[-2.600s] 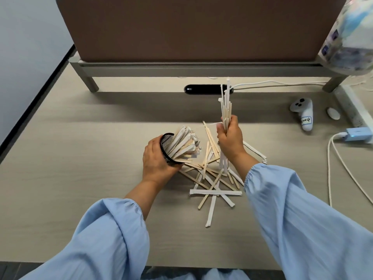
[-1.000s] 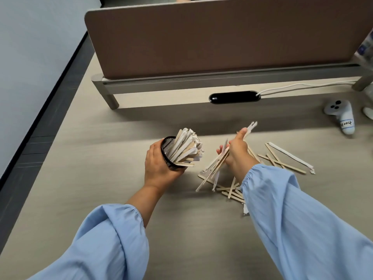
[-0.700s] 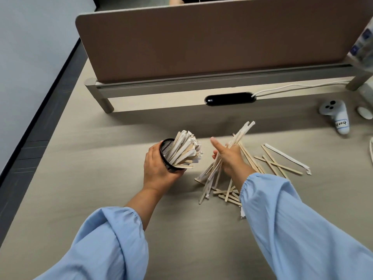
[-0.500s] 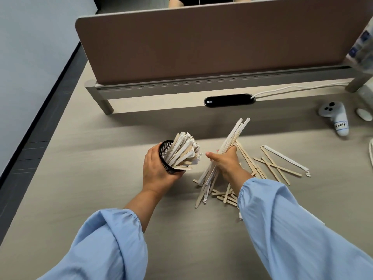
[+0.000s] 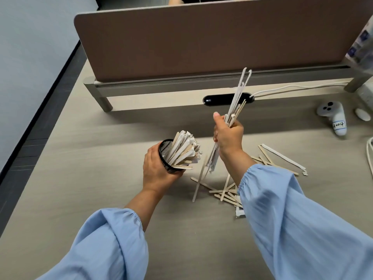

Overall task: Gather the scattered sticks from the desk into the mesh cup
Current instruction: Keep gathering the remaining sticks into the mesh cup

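Listing, left to right:
Left hand (image 5: 156,170): fingers curled round the mesh cup (image 5: 166,158), tilting its mouth to the right above the desk (image 5: 84,178).
Cup contents: sticks in cup (image 5: 184,151), packed, fanning out past the rim.
Right hand (image 5: 228,134): fingers clenched on a held bundle (image 5: 235,104), thumb up, bundle near upright, lower ends off the desk.
Loose sticks (image 5: 224,191): scattered on the desk beneath the right forearm and further right.
Far right: white controller (image 5: 334,116).
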Tool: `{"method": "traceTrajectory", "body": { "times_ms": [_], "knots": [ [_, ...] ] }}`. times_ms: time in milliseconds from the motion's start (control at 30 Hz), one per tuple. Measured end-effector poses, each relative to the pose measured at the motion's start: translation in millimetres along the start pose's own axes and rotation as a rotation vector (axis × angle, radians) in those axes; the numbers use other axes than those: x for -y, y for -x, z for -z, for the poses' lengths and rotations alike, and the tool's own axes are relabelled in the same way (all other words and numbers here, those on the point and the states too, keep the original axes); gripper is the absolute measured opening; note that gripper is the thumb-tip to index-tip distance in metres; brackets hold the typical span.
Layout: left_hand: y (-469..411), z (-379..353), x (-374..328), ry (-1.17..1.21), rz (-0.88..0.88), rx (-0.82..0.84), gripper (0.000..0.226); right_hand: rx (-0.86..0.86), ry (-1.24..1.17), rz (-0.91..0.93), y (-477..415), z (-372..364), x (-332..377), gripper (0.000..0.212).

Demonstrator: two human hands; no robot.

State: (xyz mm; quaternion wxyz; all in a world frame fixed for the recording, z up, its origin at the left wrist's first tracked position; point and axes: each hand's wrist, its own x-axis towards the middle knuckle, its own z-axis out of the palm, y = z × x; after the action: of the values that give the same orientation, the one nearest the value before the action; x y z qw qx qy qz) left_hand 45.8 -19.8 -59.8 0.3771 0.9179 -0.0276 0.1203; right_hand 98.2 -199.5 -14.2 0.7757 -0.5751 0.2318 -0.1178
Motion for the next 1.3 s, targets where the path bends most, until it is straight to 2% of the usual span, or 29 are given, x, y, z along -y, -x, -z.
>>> {"method": "traceTrajectory", "body": {
  "times_ms": [133, 367, 533, 667, 733, 1033, 1133, 1200, 1300],
  "knots": [
    [-1, -2, 2, -0.008, 0.000, 0.009, 0.085, 0.037, 0.002, 0.142, 1, -8, 14, 0.046],
    [-2, -3, 5, -0.023, -0.023, 0.001, 0.083, 0.066, 0.255, 0.233, 4, 6, -16, 0.038],
    [-2, -4, 9, -0.036, -0.019, 0.010, 0.084, 0.154, 0.409, 0.183, 5, 22, -52, 0.047],
    [-2, -5, 10, -0.035, -0.016, 0.018, 0.084, 0.180, 0.430, 0.095, 10, 24, -51, 0.032],
    [-2, -6, 11, -0.036, -0.015, 0.022, 0.084, 0.176, 0.414, 0.064, 10, 21, -47, 0.031],
    [-6, -7, 10, -0.025, -0.012, 0.031, 0.084, 0.144, 0.348, 0.256, -3, 6, -12, 0.028],
    [-7, -7, 9, -0.021, -0.005, 0.036, 0.085, 0.181, 0.413, 0.194, -9, 8, -11, 0.031],
    [-8, -7, 7, -0.019, 0.000, 0.037, 0.086, 0.213, 0.485, 0.105, -7, 13, -18, 0.025],
    [-7, -7, 6, -0.011, 0.007, 0.040, 0.087, 0.187, 0.457, 0.147, -2, 21, -25, 0.025]
  ]
}}
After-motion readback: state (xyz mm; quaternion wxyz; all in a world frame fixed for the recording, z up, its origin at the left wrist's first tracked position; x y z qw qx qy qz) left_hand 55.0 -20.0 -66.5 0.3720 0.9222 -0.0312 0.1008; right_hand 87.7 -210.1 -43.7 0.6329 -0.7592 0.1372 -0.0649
